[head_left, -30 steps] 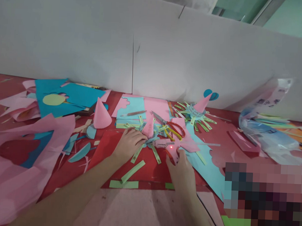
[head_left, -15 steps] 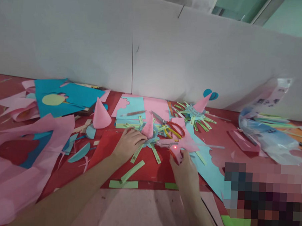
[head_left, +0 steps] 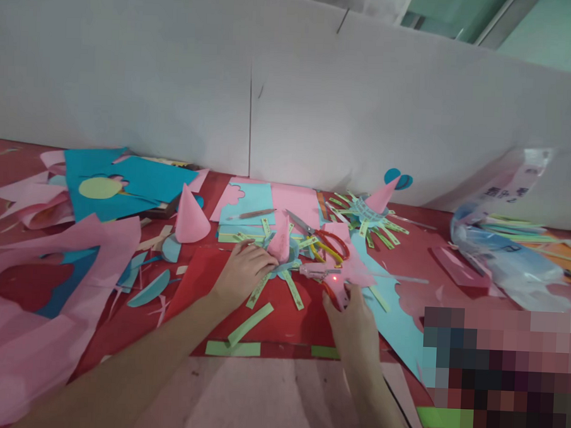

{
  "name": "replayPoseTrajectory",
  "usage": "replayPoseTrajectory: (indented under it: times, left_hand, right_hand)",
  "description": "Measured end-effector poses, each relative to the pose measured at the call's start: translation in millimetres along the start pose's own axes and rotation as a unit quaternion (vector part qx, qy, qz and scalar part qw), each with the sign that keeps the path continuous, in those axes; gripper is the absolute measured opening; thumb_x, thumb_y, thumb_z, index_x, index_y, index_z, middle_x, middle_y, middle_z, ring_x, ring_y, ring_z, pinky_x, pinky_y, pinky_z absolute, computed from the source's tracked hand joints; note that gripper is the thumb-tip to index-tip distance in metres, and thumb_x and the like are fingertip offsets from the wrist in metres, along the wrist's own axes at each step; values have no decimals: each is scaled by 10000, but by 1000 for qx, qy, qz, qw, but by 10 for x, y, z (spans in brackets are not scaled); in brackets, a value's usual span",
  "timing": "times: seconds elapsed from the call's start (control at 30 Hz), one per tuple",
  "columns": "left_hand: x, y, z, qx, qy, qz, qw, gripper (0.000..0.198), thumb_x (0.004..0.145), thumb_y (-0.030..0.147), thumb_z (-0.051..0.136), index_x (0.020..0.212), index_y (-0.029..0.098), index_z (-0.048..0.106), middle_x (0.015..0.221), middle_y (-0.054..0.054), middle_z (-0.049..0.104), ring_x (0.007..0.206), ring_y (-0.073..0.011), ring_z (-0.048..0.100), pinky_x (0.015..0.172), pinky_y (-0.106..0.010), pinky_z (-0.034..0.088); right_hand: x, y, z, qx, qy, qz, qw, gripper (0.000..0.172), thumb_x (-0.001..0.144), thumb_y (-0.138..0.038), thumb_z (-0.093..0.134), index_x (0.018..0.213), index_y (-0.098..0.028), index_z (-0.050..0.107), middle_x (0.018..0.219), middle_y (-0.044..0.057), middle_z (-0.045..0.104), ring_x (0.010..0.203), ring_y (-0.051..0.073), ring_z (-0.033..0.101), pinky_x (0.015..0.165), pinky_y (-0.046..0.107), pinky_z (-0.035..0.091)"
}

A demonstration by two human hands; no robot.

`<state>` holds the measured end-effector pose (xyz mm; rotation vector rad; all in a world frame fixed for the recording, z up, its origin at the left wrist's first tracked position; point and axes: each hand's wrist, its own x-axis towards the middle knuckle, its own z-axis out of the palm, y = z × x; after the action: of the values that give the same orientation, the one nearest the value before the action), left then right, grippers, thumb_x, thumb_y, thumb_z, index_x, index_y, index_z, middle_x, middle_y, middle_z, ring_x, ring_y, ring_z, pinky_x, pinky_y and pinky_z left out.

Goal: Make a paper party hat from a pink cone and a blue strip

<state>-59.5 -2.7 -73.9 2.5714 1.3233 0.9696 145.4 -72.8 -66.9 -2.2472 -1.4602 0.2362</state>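
Note:
My left hand [head_left: 245, 269] rests its closed fingertips against the left side of a small craft, a pink paper cone [head_left: 280, 242] on a blue round base [head_left: 290, 258] with green patterned strips radiating out. My right hand [head_left: 351, 318] is wrapped round the handle of a pink glue gun [head_left: 336, 284] with a small red light. The gun's nozzle points left, near the base's right edge. Scissors [head_left: 331, 244] with red and yellow handles lie just behind the gun. A loose green strip [head_left: 251, 324] lies in front of the craft on red paper [head_left: 207, 267].
Another pink cone [head_left: 190, 219] stands to the left, beside blue paper pieces [head_left: 150, 289] and pink sheets [head_left: 28, 354]. A similar finished-looking craft [head_left: 380, 202] stands back right. Further right lies a plastic bag [head_left: 515, 255]. A white panel [head_left: 178, 77] rises behind.
The glue gun and my right hand have shifted slightly to the right, a little away from the cone craft. My left hand has stayed in place.

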Motion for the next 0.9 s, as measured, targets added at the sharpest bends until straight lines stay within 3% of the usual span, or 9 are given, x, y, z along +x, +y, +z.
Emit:
replayPoseTrajectory:
  times: [0.9]
  left_hand:
    - [2,6,4,14,-1,6,1000,215,880,251,405,805,233,607,796,44,659,795,-128,556,931,-360,277]
  right_hand:
    - [18,0,-5,10,-7,6,1000,397,754,-396,469,1073,-162,492,1024,116,621,853,238,589,601,285,392]
